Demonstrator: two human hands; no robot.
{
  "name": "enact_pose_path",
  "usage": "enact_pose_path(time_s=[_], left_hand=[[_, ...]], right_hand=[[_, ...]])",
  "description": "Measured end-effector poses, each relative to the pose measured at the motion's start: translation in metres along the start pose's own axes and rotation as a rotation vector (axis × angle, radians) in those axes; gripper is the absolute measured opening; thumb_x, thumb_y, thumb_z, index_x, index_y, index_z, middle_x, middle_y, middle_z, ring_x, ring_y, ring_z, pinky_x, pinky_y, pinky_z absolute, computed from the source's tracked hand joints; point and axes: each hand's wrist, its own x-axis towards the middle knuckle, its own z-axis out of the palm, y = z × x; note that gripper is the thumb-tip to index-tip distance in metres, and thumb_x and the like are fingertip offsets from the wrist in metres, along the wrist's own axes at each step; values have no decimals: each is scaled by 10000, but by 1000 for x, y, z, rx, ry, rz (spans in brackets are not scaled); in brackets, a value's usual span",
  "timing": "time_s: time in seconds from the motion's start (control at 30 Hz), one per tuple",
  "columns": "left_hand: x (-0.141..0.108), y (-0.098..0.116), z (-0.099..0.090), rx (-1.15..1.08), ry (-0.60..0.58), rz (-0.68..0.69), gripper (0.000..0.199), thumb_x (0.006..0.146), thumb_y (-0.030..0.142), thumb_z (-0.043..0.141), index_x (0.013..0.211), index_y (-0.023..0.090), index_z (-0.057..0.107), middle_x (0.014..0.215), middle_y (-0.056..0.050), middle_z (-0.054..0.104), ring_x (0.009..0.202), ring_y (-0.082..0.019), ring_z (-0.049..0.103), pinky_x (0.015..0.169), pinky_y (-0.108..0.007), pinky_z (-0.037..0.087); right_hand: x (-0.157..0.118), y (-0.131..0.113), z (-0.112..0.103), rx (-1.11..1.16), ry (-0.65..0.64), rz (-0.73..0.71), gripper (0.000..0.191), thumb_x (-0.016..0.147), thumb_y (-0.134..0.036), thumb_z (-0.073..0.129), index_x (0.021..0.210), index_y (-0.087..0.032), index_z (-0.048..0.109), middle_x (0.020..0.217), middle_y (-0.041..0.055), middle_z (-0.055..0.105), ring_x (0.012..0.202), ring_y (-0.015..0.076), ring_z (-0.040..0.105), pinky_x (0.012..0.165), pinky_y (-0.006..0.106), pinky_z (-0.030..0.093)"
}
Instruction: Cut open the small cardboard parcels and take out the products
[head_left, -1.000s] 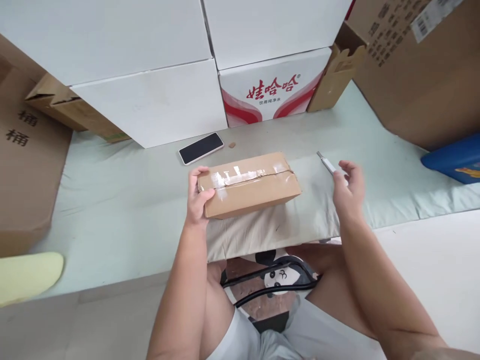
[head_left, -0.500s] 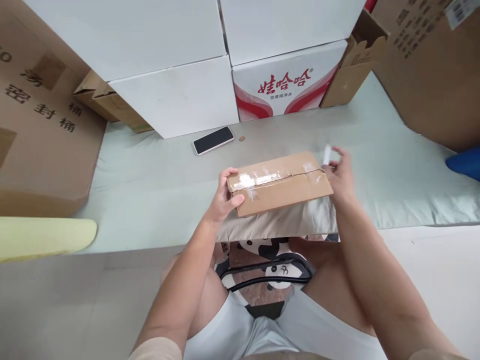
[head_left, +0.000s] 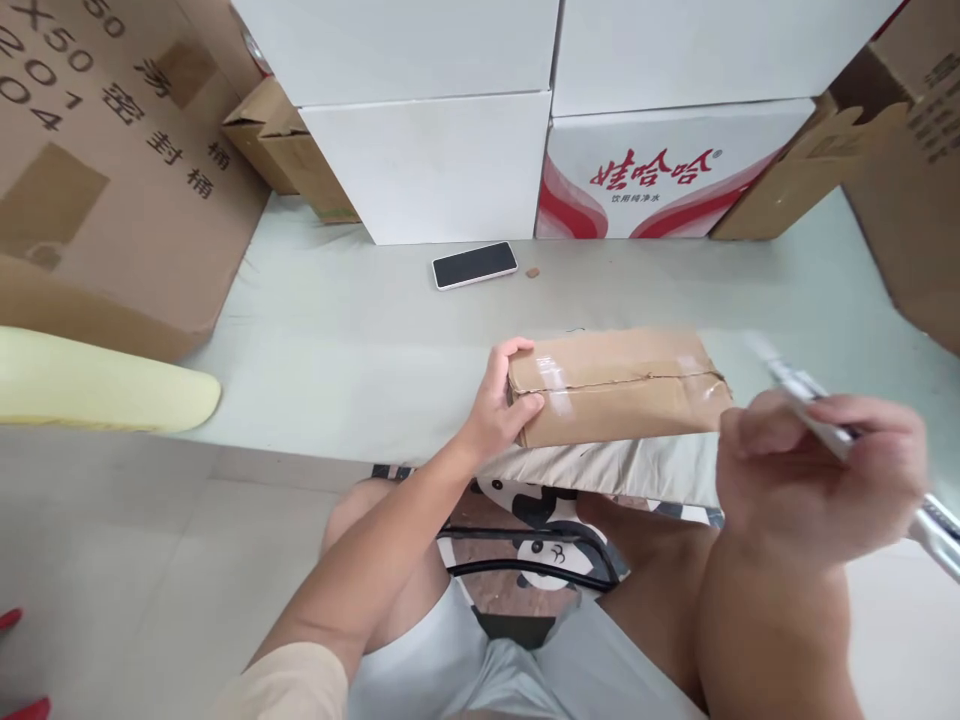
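A small brown cardboard box (head_left: pixel 622 410) lies on the pale green cloth surface, close to its front edge. Strips of clear tape cross the lengthwise seam on its top. My left hand (head_left: pixel 499 405) grips the box's left end, thumb on top and fingers round the far corner. Raised off the right end of the box, my right hand (head_left: pixel 825 470) is closed round a slim silver tool (head_left: pixel 814 400) that looks like a utility knife. Its tip points up and left, blurred by motion; its rear end sticks out behind the hand.
Behind the box lie a phone (head_left: pixel 475 266) and a small brown piece (head_left: pixel 533 272). White cartons (head_left: pixel 427 170), one with red print (head_left: pixel 660 180), stand stacked at the back. Large brown cartons (head_left: pixel 150 200) flank both sides. A yellow roll-shaped object (head_left: pixel 105 385) lies at the left edge.
My right hand has left the box's right end and come up and nearer, with the silver tool now clearly showing in it. My left hand keeps hold of the box. The view has shifted.
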Motion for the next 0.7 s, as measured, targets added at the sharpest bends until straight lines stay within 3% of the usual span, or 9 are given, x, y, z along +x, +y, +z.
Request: enact_pose_path(time_s=[0.1,0.2,0.43,0.7], left_hand=[[-4,0,5,28,-75,51,589,799,504,644,1302,261,456,1317,-119,538,1102,-274,578,927,-395,520],[-5,-4,9,51,-129,86,604,820,562,641,1315,261,470,1337,-129,533,1151,-292,570,956,-411,513],[-3,-3,10,68,-116,135,550,843,500,647,1309,252,492,1288,-124,565,1100,-284,597,944,-419,519],[-6,2,9,78,-124,142,536,875,497,620,1330,248,487,1312,-140,561,1169,-304,580,992,-447,512]], right_hand=[[-9,-8,9,-192,-298,-38,207,837,-299,724,1038,-346,752,623,-22,632,460,172,536,396,320,395],[-12,-14,7,-306,-563,-79,190,852,-215,706,1000,-319,766,703,2,693,531,180,613,453,324,443],[-11,-21,13,-535,-515,-101,129,894,-236,644,954,-315,727,796,-11,753,578,176,663,466,303,479],[-5,-17,20,-547,-665,-243,155,917,-204,628,1011,-301,704,790,-10,739,620,162,686,519,294,510]])
